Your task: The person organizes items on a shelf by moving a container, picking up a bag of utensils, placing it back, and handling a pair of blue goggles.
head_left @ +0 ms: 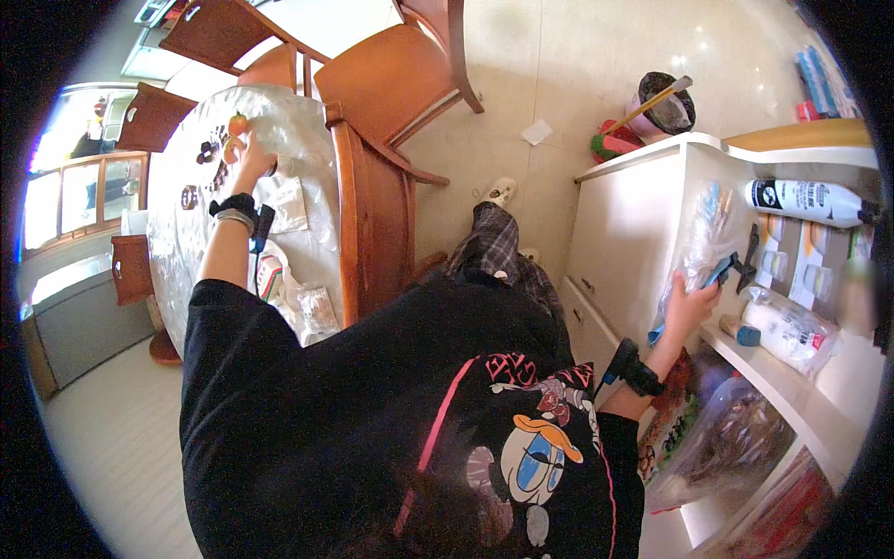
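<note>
Biggest thing first: the round dining table (312, 140) spreads across ten o'clock under its shiny cover, and over at two o'clock stands the white cabinet (624, 200). Along the cabinet's right side, between two and three o'clock, lies the clear plastic bag (705, 233), bluish contents blurred behind the film. It looks light and soft, the wrap crinkly and probably slippery, so a full-handed hold around the gathered film should serve better than a fingertip pinch. Its long axis slants from about one o'clock down to seven; which end is the mouth, nobody can tell from here. Off its three o'clock side rests a white bottle (805, 202) with a black cap. The right hand (691, 303) is on the bag's lower part, fingers curved against the wrap, though whether they really grip it cannot be told. Away at ten o'clock, the left hand (251, 160) reaches over the table, fingers bent and close together; whether anything sits between them stays hidden. Just beyond its fingertips, toward twelve, is a round red-orange fruit (238, 123): likely firm, smooth and ready to roll, best cupped around its sides. Being round, it shows no clear long axis, and its stem direction is too small to read. Smallest of all, dark pieces (206, 152) lie at the hand's nine o'clock.
</note>
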A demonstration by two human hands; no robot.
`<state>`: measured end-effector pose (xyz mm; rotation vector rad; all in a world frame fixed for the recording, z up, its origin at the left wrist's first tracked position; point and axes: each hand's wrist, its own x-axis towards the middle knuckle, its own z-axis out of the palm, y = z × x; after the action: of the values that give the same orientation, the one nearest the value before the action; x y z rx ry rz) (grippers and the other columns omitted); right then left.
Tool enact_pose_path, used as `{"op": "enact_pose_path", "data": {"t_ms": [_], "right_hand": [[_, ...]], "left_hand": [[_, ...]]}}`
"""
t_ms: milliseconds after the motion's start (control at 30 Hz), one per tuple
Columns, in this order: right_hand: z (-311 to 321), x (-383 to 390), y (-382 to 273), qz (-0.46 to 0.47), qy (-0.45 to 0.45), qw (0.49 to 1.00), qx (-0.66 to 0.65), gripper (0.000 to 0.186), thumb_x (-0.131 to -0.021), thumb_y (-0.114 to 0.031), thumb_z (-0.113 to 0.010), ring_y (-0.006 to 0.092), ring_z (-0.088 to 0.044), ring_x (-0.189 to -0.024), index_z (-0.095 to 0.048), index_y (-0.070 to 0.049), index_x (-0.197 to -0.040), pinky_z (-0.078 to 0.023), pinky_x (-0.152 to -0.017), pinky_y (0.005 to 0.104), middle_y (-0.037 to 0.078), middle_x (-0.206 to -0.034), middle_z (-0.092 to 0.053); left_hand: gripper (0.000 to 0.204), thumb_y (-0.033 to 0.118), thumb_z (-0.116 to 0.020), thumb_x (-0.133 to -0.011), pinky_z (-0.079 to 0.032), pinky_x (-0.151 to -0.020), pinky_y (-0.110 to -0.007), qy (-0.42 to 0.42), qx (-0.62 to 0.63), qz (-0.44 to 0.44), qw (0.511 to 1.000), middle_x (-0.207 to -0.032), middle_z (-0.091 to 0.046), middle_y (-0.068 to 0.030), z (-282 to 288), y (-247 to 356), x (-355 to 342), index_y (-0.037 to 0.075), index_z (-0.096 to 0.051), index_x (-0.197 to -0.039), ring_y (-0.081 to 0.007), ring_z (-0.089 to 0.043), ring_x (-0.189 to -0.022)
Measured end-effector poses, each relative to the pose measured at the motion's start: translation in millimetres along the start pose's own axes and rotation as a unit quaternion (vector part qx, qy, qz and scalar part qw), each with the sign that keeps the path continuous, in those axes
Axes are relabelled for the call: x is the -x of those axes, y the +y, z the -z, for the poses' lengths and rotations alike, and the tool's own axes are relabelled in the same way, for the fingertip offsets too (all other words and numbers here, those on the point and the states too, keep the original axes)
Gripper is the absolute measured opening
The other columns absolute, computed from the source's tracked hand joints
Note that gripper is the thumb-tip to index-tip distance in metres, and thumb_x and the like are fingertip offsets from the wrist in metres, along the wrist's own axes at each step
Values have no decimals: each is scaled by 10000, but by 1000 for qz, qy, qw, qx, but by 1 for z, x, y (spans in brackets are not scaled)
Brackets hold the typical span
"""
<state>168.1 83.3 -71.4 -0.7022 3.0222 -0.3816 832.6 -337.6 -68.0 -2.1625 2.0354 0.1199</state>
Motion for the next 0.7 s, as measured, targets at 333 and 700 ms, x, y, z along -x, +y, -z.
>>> {"op": "enact_pose_path", "data": {"t_ms": [333,700], "right_hand": [[0,-7,1,34,-6,999,16,818,-716,-427,-665,407,-338,-1200,-294,27,-1285,-289,-972,503,249,-1328,-308],[2,-4,-1,37,6,999,16,820,-713,-412,-668,418,-345,-1187,-294,43,-1283,-283,-977,501,258,-1320,-309]], "left_hand": [[645,151,-771,-551,-396,-859,-397,142,213,8,967,-1011,-531,-182,-123,-111,-19,32,-441,-1092,-315,-497,-974],[480,203,-699,-681,-462,-730,-328,99,374,-42,921,-939,-602,-111,48,24,-25,92,-524,-1113,-214,-572,-842]]}}
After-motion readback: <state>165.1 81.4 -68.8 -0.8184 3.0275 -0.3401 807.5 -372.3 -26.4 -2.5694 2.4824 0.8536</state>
